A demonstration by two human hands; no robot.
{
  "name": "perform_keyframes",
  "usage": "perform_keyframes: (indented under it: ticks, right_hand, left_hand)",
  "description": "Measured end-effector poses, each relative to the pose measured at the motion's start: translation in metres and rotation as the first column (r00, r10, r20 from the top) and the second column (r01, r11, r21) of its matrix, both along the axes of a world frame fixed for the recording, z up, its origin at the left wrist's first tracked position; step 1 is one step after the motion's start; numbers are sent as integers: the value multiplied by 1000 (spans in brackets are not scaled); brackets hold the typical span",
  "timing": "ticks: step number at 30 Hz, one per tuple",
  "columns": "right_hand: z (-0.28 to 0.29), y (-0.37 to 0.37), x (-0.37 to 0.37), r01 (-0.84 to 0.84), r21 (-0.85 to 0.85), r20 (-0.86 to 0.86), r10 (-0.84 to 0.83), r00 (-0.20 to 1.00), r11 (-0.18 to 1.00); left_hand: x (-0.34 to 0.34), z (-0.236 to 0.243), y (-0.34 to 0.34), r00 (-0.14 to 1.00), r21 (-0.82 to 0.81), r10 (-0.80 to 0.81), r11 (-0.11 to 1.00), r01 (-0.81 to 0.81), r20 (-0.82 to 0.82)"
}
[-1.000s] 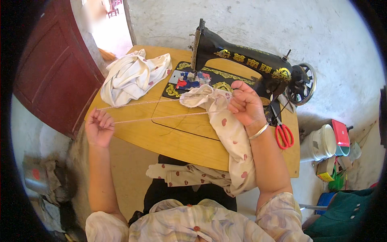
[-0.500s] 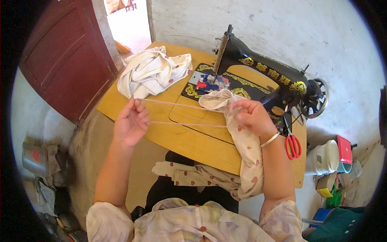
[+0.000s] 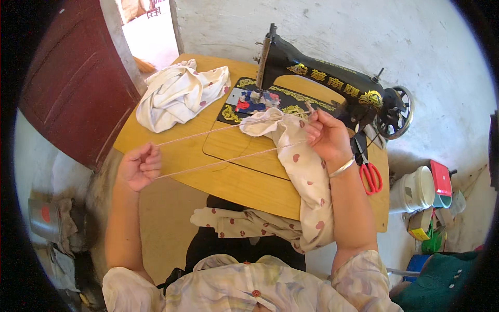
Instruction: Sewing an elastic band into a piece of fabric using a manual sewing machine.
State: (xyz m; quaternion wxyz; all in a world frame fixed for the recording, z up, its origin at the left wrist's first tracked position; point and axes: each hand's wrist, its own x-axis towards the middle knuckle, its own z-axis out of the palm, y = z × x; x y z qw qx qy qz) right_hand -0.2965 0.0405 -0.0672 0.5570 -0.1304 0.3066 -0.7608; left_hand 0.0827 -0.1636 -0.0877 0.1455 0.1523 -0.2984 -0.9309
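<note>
A thin pinkish-white cord is pulled taut in two strands across the wooden sewing table. My left hand, off the table's left front edge, is closed round its left end. The right hand, with a bangle at the wrist, grips the other end, and a short bit sticks up above its fingertips. Beside and partly under that hand, a cream cloth tube with reddish hearts runs off the table's front edge into my lap. Its gathered opening lies near the upper strand; whether the cord passes through it I cannot tell.
A black sewing machine stands at the back, with coloured scraps under its needle. Another cream cloth is heaped at the back left. Red-handled scissors lie by my right forearm. White buckets stand right of the table.
My left hand has moved left and toward me, drawing the cord out longer. The right hand has turned and lifted slightly, with a cord end now showing above it. The view has shifted a little.
</note>
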Motion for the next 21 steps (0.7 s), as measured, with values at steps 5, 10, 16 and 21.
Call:
perform_keyframes:
  ticks: [5,10,16,21]
  right_hand:
    - [-1,2,-6,-67,38,36,66,997,997]
    - [1,5,-6,-199,20,-77,200,977,980]
    - [15,7,27,-355,105,-275,371,887,929]
    - [22,6,56,-505,196,-408,538,737,841]
  left_hand:
    - [-8,15,11,956,-139,219,971,-194,195]
    - [-9,11,7,972,-220,139,971,-96,191]
    - [-52,23,60,873,-503,-30,808,308,486]
    - [-110,32,120,985,-630,-6,768,113,170]
